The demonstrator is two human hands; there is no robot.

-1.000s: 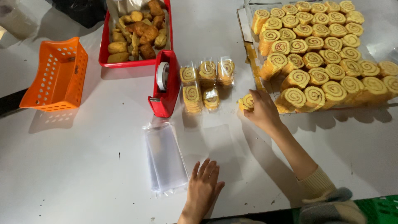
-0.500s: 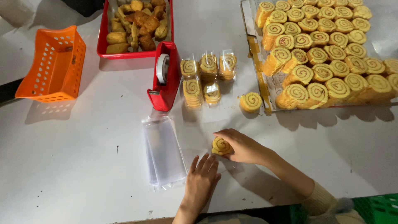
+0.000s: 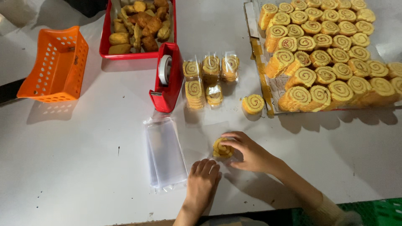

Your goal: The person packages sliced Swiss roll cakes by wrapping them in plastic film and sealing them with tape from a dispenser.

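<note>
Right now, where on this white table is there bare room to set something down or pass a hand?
Bare table lies left of the stack of clear bags, below the orange basket. More lies right of the right hand, below the tray of roll slices. It is crowded around the red tape dispenser, wrapped slices and loose slice.

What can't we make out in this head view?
- Swirl cake slice: underside hidden by the right hand; whether a clear bag lies under it is unclear.
- Left hand: palm down, anything beneath hidden.
- Cake tray: right part cut off by the frame edge.
- Red tray: top cut off.
</note>
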